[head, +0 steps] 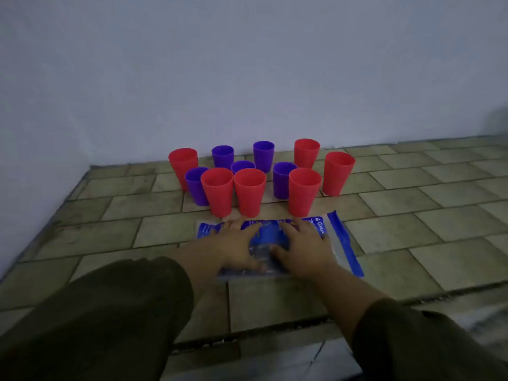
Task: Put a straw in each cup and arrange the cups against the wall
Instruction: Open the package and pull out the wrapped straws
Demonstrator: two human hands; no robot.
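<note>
Here, left grip (238, 244) and right grip (303, 247) rest flat, fingers spread, on the blue packet (342, 237).

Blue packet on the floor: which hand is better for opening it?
Probably the right hand: it lies nearer the blue strip along one side of the packet, while the left hand can press it flat.

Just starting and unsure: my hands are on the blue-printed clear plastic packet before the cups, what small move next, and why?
Probably open the blue-printed clear plastic packet: left hand and right hand both rest on it, and no red plastic cup or purple plastic cup shows a straw yet.
</note>
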